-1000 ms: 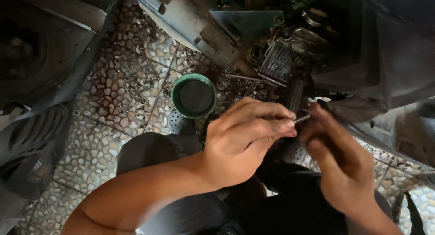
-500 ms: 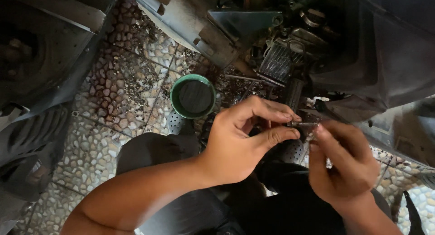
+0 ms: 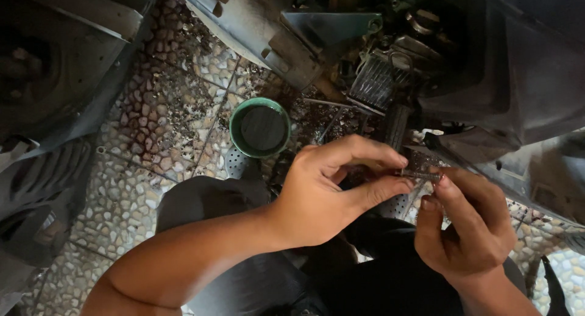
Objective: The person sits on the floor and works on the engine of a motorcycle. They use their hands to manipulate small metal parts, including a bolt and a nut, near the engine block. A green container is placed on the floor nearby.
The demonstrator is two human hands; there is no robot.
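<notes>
My left hand (image 3: 332,191) and my right hand (image 3: 466,227) meet in front of me over my dark-clad lap. Between their fingertips they pinch a small thin metal part (image 3: 420,174), like a short coil spring or threaded pin. The left thumb and forefinger grip its left end; the right thumb and forefinger hold its right end. Much of the part is hidden by the fingers. Just beyond the hands sits a motorcycle engine (image 3: 390,78) with cooling fins.
A green bowl (image 3: 260,128) of dark liquid stands on the pebble-pattern tile floor (image 3: 152,127), which is strewn with dirt. A tyre (image 3: 42,194) and dark bodywork lie at the left. Dark plastic panels (image 3: 524,66) fill the right.
My right hand has shifted from reaching up to the part to gripping its right end lower down. The left hand's fingers have opened slightly around the part.
</notes>
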